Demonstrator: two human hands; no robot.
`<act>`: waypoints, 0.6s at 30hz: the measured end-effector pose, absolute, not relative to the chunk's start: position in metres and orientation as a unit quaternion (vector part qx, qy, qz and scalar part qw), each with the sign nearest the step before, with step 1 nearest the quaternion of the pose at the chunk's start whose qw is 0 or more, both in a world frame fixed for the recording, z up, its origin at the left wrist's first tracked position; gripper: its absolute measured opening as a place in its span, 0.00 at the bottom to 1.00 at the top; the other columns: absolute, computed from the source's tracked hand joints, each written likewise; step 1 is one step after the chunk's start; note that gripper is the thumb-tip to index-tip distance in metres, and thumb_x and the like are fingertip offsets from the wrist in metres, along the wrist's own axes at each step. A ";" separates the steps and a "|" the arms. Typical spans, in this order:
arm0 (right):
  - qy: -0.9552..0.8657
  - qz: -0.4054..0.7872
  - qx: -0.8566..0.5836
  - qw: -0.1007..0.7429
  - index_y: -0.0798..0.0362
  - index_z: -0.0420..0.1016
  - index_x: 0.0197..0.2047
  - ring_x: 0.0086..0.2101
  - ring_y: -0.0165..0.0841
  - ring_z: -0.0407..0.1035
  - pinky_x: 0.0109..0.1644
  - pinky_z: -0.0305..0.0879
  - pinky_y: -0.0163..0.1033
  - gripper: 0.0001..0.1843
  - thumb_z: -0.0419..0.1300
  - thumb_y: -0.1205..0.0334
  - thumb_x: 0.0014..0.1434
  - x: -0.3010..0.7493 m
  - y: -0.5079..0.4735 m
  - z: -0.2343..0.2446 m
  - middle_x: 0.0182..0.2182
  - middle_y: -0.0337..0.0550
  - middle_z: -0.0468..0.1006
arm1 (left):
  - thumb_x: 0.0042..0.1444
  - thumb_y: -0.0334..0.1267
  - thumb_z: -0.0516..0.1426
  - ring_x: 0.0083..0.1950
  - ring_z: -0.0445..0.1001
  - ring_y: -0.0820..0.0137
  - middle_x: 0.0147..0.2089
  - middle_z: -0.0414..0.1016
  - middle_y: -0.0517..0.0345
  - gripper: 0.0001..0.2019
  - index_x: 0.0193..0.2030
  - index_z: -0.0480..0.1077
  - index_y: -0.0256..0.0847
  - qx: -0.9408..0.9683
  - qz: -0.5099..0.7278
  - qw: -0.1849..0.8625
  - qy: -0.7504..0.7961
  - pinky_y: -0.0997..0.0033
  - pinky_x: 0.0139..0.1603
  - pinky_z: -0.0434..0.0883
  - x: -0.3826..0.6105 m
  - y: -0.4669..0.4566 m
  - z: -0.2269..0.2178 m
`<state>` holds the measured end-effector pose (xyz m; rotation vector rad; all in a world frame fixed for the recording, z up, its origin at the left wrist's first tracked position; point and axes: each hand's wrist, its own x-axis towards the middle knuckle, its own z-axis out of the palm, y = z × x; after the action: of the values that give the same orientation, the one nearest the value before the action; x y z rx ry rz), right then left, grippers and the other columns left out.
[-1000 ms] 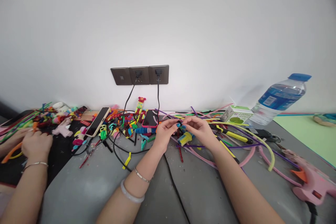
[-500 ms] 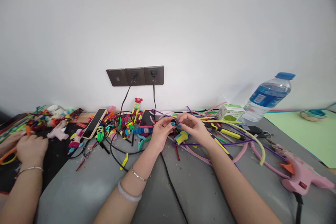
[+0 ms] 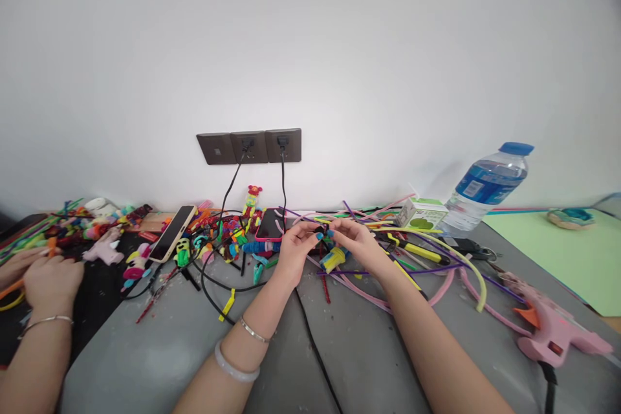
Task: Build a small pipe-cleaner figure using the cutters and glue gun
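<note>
My left hand (image 3: 297, 251) and my right hand (image 3: 358, 244) meet above the table, fingers closed in pinches. Between their fingertips is a small black piece (image 3: 319, 230), possibly a bit of pipe cleaner; the fingers cover most of it. Just under my right hand lies a yellow and blue figure (image 3: 333, 260) that seems wound from pipe cleaners. A dark red twisted stem (image 3: 325, 289) points toward me below the hands. Behind my left hand lies a phone with a pink edge (image 3: 270, 224), with a blue wound roll (image 3: 259, 247) in front of it.
Loose pink pipe cleaners (image 3: 363, 297), a yellow-handled cutter (image 3: 422, 252), a green and white box (image 3: 421, 214), a water bottle (image 3: 485, 187) and a pink glue gun (image 3: 548, 333) are at right. Black cables (image 3: 317, 349) cross the table. A co-worker's hands (image 3: 52, 278) hold something orange at left.
My fingertips have drawn slightly apart around the black piece, with both hands staying close together. The camera view has shifted slightly. The co-worker's hands remain at the orange thing.
</note>
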<state>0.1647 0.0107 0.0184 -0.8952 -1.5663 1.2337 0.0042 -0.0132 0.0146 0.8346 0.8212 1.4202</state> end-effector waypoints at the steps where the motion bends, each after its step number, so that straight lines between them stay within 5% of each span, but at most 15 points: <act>1: -0.638 0.500 -0.359 0.462 0.52 0.70 0.32 0.29 0.30 0.65 0.33 0.63 0.35 0.18 0.64 0.45 0.54 0.164 0.010 0.019 0.28 0.39 0.71 | 0.37 0.39 0.71 0.33 0.70 0.75 0.34 0.76 0.58 0.15 0.33 0.77 0.39 0.369 0.613 0.600 0.358 0.76 0.34 0.66 0.004 -0.013 0.014; 18: -0.653 0.481 -0.346 0.472 0.51 0.71 0.33 0.30 0.31 0.67 0.37 0.65 0.38 0.12 0.65 0.52 0.54 0.168 0.013 0.016 0.29 0.39 0.72 | 0.41 0.38 0.69 0.32 0.70 0.74 0.34 0.75 0.58 0.12 0.33 0.76 0.38 0.472 0.583 0.542 0.380 0.75 0.35 0.68 0.002 -0.013 0.011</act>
<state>0.1684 0.0134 0.0158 -0.8460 -1.5984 1.1765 0.0019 -0.0131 0.0111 1.1200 0.9027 1.3841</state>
